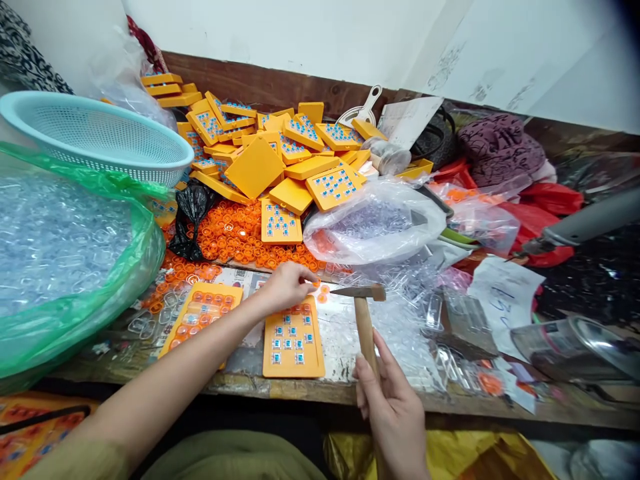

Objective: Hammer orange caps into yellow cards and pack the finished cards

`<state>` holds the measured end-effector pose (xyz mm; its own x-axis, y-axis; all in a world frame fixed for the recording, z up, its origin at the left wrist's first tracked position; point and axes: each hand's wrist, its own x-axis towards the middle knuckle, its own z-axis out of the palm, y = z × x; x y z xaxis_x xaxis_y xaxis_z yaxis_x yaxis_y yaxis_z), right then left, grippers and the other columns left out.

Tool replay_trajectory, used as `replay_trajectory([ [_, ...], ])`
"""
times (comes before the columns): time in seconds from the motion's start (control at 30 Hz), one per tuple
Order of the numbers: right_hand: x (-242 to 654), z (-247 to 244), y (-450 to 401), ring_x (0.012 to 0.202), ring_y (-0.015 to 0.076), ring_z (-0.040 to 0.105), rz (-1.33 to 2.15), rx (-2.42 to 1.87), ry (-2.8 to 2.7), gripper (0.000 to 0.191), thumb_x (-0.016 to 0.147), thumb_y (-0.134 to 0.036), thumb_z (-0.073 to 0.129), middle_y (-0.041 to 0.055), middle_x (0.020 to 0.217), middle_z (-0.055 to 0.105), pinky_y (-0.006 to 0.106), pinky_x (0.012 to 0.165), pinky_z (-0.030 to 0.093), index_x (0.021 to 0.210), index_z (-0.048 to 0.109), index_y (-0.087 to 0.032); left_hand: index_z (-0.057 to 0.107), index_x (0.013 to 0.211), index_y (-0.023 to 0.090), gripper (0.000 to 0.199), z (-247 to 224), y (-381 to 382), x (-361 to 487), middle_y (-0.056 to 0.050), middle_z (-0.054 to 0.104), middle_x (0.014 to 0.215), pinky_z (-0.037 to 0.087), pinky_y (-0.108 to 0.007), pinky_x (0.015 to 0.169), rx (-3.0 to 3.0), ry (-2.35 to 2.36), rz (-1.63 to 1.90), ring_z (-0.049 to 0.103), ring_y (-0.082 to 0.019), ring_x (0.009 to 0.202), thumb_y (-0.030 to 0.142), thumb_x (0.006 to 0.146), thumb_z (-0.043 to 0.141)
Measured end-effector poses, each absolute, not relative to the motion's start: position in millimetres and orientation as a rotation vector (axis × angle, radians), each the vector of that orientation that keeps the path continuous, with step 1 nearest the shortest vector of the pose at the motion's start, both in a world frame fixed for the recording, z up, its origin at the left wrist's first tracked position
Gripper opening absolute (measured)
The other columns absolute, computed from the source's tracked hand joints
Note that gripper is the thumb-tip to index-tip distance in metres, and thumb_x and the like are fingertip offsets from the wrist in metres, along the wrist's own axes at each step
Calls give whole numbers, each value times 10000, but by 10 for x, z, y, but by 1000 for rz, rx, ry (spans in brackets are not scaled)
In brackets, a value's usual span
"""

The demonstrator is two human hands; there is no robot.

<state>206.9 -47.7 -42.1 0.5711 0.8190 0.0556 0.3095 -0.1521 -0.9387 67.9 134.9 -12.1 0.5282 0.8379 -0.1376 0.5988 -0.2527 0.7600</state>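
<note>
My right hand [390,403] grips the wooden handle of a hammer [367,327], whose metal head is raised over the bench front. My left hand [287,287] reaches past the top of a yellow panel [293,357], fingertips pinched on a small orange cap [316,283]. A few loose orange caps [324,294] lie just right of those fingers. Blue-centred clear squares are set in the panel, with orange caps along its top row, partly hidden by my hand. To the left, behind my forearm, lies another yellow panel [213,297] with several orange caps on it.
A heap of yellow panels [255,167] rises at the back above many orange caps [230,233]. A green bag [145,247] of clear pieces and a light-blue basket [95,157] stand left. A white plastic bag [320,247] sits right of centre, a clear jar [565,347] far right.
</note>
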Motion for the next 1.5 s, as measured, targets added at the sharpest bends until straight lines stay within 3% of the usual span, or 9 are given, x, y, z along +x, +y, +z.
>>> replay_trajectory([
  [0.07, 2018, -430, -470, 361, 88, 394, 734, -1710, -807, 675, 808, -463, 621, -77, 456, 445, 200, 349, 362, 1381, 461, -145, 741, 807, 146, 129, -134, 1443, 791, -84, 730, 839, 487, -358, 809, 2011, 1182, 337, 656, -231, 839, 140, 722, 644],
  [0.13, 1996, -437, -465, 388, 81, 382, 810, -1706, -749, 743, 776, -496, 645, -78, 482, 447, 199, 374, 358, 1394, 437, -142, 735, 744, 146, 113, -151, 1507, 860, -83, 727, 789, 484, -375, 799, 2042, 1179, 297, 655, -252, 831, 97, 681, 656],
  [0.3, 1997, -430, -471, 402, 80, 368, 828, -1708, -690, 789, 743, -533, 661, -80, 474, 441, 198, 387, 343, 1393, 435, -148, 715, 869, 128, 159, -66, 1438, 744, -84, 730, 854, 486, -307, 747, 2041, 1127, 333, 651, -198, 807, 138, 777, 586],
  [0.43, 1988, -388, -473, 400, 81, 371, 826, -1693, -687, 729, 744, -513, 665, -75, 479, 436, 198, 386, 350, 1360, 488, -165, 712, 842, 129, 125, -1, 1135, 562, -57, 740, 823, 496, -238, 667, 1951, 1017, 355, 664, -161, 748, 175, 784, 611],
  [0.63, 2108, -457, -545, 421, 79, 419, 824, -1697, -836, 627, 778, -464, 649, -29, 618, 571, 198, 402, 418, 1333, 524, -200, 709, 863, 120, 177, -264, 795, 518, -90, 710, 853, 502, -288, 756, 2256, 888, 494, 647, -189, 800, 72, 794, 553],
  [0.8, 2166, -573, -702, 388, 93, 487, 731, -1746, -882, 536, 800, -435, 634, 5, 679, 675, 205, 365, 451, 1288, 578, -220, 694, 859, 127, 186, -418, 725, 522, -97, 680, 842, 516, -292, 721, 2378, 882, 655, 632, -198, 797, 80, 830, 516],
  [0.93, 2170, -570, -772, 604, 190, 689, 591, -1758, -1023, 462, 819, -394, 618, 34, 764, 737, 235, 484, 565, 1248, 616, -222, 656, 999, 123, 220, -396, 723, 521, -82, 697, 841, 520, -320, 729, 2404, 923, 740, 636, -211, 797, 90, 792, 591],
  [1.1, 2225, -539, -767, 997, 241, 683, 419, -1704, -1396, 385, 852, -289, 584, 45, 1143, 693, 295, 841, 572, 1227, 627, -216, 671, 794, 148, 70, -378, 762, 530, -47, 686, 750, 503, -319, 702, 2433, 960, 733, 610, -203, 751, 99, 744, 671],
  [1.5, 2164, -530, -710, 1059, 190, 653, 181, -1625, -1714, 447, 886, -141, 528, 66, 1220, 651, 217, 882, 525, 1330, 518, -194, 724, 804, 174, 78, -366, 796, 511, -66, 611, 868, 427, -379, 773, 2445, 1035, 706, 505, -230, 874, 211, 736, 725],
])
